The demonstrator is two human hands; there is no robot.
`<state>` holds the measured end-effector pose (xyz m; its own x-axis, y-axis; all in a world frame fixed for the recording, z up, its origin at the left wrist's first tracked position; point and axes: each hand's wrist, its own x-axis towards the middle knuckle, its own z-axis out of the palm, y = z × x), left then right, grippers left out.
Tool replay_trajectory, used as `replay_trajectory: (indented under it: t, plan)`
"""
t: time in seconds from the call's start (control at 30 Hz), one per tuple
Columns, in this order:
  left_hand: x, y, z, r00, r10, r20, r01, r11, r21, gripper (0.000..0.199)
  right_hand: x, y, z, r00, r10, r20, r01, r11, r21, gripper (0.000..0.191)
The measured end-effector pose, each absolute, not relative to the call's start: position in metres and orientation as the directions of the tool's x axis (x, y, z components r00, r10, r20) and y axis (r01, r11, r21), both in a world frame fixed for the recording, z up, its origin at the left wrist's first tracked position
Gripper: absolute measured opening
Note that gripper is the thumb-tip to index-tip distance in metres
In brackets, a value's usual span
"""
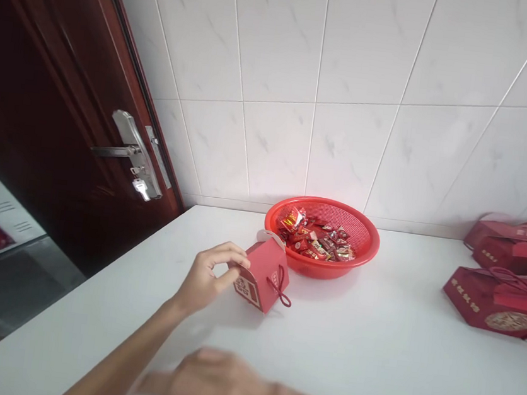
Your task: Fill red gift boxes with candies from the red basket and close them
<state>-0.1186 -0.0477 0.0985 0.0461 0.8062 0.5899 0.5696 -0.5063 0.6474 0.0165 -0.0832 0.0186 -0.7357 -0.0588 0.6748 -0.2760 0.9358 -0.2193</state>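
Note:
A small red gift box (267, 271) with a dark red cord loop on its side rests on the white tabletop, tilted a little. My left hand (209, 277) pinches the box's upper left edge between thumb and fingers. Nearer the camera, my right hand (214, 382) is blurred by motion over the table, and its fingers are too smeared to read. Just behind the box, a red plastic basket (367, 247) holds several wrapped candies (318, 245).
Several red gift boxes (499, 300) are grouped at the table's right side. A tiled wall (365, 57) rises behind the table (360, 354). To the left stands a dark red door (44, 71) with a metal handle (137, 154) and keys.

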Motion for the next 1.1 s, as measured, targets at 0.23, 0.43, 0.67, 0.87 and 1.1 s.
replay_trajectory:
  t: [0.23,0.43,0.67,0.87,1.1]
  plan:
    - [-0.075,-0.057,0.076,0.262,0.792,0.552,0.615,-0.578,0.537,0.026,0.091,0.009,0.106,-0.259,0.640,0.723,0.132,0.765,-0.630,0.019]
    - [-0.052,-0.066,0.068,0.374,0.772,0.514,0.618,-0.621,0.482,0.027,0.106,0.029,0.103,-0.489,0.771,0.408,0.437,0.622,-0.650,0.033]
    - [-0.057,-0.072,0.072,0.375,0.718,0.587,0.704,-0.632,0.324,0.027,0.115,0.034,0.106,-0.629,0.734,0.259,0.453,0.616,-0.644,0.043]
    - [-0.078,-0.067,0.086,0.207,0.787,0.581,0.835,-0.451,0.314,0.024,0.135,0.038,0.119,-0.751,0.646,0.137,0.442,0.645,-0.623,0.063]
    - [-0.099,-0.061,0.086,0.153,0.851,0.502,0.828,-0.388,0.405,0.019,0.151,0.046,0.116,-0.792,0.609,0.036,0.474,0.651,-0.592,0.084]
